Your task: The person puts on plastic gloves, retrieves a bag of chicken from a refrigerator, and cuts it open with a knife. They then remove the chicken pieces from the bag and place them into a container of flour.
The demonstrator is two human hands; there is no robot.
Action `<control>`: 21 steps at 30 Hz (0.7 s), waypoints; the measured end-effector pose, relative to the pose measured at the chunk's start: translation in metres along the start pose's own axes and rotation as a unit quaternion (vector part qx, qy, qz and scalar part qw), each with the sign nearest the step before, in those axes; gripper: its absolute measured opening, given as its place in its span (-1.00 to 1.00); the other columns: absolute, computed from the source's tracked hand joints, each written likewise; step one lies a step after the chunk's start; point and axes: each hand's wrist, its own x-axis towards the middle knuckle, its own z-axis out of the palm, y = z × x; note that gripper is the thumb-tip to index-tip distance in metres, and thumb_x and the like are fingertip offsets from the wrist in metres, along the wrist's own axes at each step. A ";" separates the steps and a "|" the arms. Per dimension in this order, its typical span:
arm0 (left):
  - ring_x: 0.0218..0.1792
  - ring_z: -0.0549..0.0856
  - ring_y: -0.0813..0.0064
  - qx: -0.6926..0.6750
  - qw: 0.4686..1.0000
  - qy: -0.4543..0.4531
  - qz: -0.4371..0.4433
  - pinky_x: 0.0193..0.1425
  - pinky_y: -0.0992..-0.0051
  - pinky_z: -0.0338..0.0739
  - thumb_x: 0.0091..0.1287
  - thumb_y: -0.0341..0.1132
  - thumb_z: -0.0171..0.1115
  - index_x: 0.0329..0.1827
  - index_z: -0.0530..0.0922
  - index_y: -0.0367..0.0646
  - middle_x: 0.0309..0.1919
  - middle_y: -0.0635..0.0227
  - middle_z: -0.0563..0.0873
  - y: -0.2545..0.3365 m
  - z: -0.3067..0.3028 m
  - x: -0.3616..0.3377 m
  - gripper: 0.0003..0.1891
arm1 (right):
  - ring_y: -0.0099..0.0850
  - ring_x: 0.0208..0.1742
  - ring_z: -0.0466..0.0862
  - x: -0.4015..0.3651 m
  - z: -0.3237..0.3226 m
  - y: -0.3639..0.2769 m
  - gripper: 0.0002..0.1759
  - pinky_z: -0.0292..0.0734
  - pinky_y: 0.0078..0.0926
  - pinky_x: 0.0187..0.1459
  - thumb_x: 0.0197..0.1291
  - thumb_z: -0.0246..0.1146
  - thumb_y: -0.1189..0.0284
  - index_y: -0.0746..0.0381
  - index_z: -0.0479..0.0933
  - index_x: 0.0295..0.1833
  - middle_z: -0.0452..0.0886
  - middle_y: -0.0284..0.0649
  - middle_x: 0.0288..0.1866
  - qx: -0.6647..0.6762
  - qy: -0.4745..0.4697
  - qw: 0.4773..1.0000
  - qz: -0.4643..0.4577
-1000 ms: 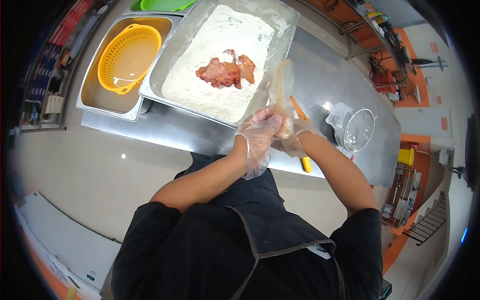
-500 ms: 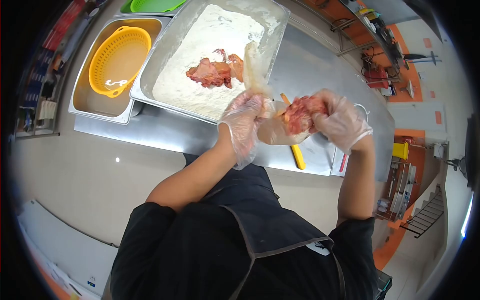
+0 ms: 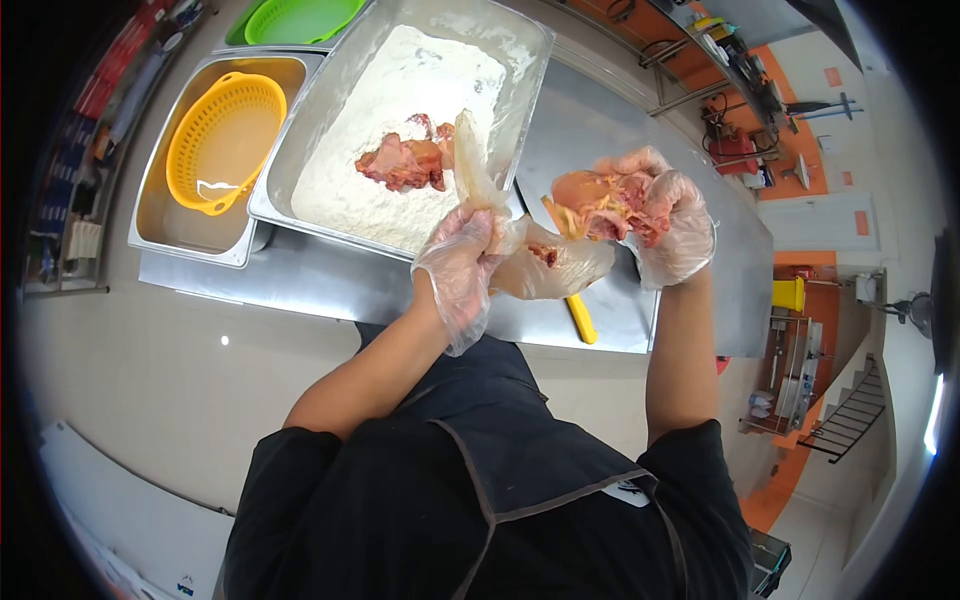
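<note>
Chicken piece (image 3: 600, 205), raw, held up in the gloved right hand (image 3: 665, 225) over the steel counter (image 3: 600, 120)
The right hand is closed around the meat, and the left hand (image 3: 462, 255), gloved too, grips a thin plastic bag (image 3: 545, 265) just beside it; the two hands are apart. Behind them stands a tray of flour (image 3: 522, 85) with more meat pieces (image 3: 405, 162) lying on it, and a yellow colander (image 3: 225, 140) sits in the next pan (image 3: 160, 215)
</note>
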 end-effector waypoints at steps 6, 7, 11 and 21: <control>-0.22 0.60 0.62 -0.010 1.000 0.013 -0.005 -0.20 0.61 0.55 0.47 -0.37 0.12 0.07 0.48 -0.14 -0.16 0.41 0.62 -0.001 0.003 -0.004 -0.82 | -0.07 0.09 0.63 0.004 0.004 -0.002 -0.76 0.64 -0.11 0.07 0.22 0.23 0.51 0.21 0.43 -0.52 0.55 0.06 -0.01 0.008 0.008 0.997 -0.076; -0.22 0.60 0.61 -0.006 1.000 0.017 -0.004 -0.20 0.61 0.55 0.47 -0.36 0.12 0.06 0.49 -0.13 -0.17 0.42 0.62 -0.001 0.001 -0.003 -0.83 | -0.08 0.06 0.64 0.004 0.005 -0.002 -0.81 0.64 -0.13 0.05 0.20 0.25 0.53 0.21 0.45 -0.46 0.56 0.04 -0.01 0.024 0.009 0.996 -0.082; -0.18 0.58 0.69 0.025 0.999 0.030 0.002 -0.08 0.62 0.53 0.48 -0.33 0.12 0.06 0.51 -0.10 -0.16 0.48 0.62 0.000 0.001 -0.001 -0.83 | -0.18 -0.03 0.66 0.000 0.001 0.010 -0.86 0.66 -0.21 -0.02 0.18 0.28 0.63 0.19 0.49 -0.23 0.58 -0.01 -0.01 0.025 0.070 0.993 -0.097; -0.20 0.56 0.64 0.109 0.989 0.099 0.026 -0.09 0.55 0.49 0.43 -0.30 0.16 0.08 0.50 -0.06 -0.17 0.51 0.61 0.029 0.003 0.047 -0.79 | -0.43 -0.17 0.68 -0.003 0.026 0.006 -0.68 0.68 -0.44 -0.12 0.22 0.21 0.66 0.32 0.46 0.10 0.62 -0.16 -0.03 -0.010 0.250 0.967 0.056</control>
